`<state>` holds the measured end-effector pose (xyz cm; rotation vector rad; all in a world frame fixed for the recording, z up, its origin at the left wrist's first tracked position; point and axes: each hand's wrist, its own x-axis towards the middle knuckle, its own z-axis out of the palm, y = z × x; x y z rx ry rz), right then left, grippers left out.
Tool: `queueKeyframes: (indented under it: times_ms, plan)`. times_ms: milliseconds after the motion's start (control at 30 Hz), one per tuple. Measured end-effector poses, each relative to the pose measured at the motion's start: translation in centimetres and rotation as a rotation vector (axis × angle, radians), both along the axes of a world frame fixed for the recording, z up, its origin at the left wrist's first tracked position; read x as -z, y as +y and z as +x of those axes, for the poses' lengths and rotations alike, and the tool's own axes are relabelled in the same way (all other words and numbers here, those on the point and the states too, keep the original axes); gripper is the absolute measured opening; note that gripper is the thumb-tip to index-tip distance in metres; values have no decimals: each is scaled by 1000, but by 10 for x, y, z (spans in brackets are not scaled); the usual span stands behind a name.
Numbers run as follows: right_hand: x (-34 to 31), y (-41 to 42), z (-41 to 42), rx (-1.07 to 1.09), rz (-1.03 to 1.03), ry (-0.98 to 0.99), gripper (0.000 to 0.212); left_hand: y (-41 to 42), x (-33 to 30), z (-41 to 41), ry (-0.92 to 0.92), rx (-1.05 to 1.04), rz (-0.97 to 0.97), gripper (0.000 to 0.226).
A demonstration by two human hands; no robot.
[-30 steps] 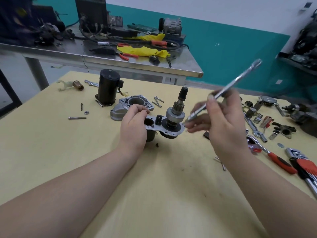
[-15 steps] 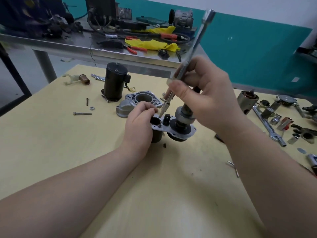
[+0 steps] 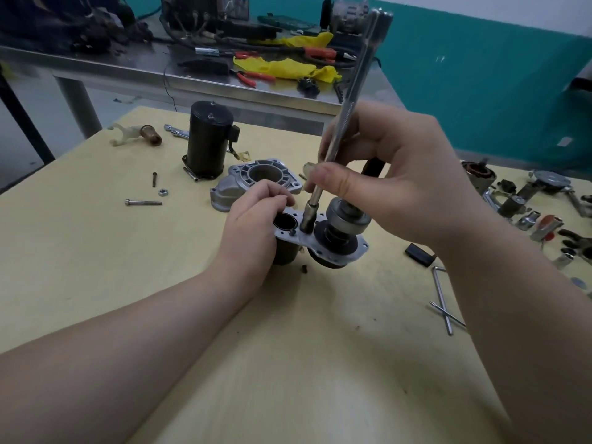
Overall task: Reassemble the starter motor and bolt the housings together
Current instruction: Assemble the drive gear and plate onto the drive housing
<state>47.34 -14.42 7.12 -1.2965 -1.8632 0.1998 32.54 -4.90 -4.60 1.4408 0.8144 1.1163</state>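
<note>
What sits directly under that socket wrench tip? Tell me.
The socket wrench, gripped by the right hand, stands on the flanged housing plate, between the open bore and the pinion gear. The socket covers any bolt head beneath.

A repair workshop: a yellow-topped work table [image 3: 96, 251] carries loose bolts [image 3: 143, 202], a grey cast housing [image 3: 256, 181] and a black motor can [image 3: 208, 139], with sockets and wrenches [image 3: 541, 219] strewn along its right edge. Behind it, a steel bench [image 3: 160, 75] holds red-handled pliers [image 3: 253, 76], cables and yellow rags [image 3: 282, 68] against a teal-painted wall [image 3: 480, 75].
</note>
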Motion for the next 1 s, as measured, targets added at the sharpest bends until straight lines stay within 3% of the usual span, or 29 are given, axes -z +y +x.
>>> queueKeyframes:
  times_ms: [533,1000]
  plan:
    - [5,-3,-4,-44,-48,189,18,-1,0,-3,76,10,62,20]
    - [5,-2,-4,-18,-29,123,20,-5,-3,-2,53,4,52,20]
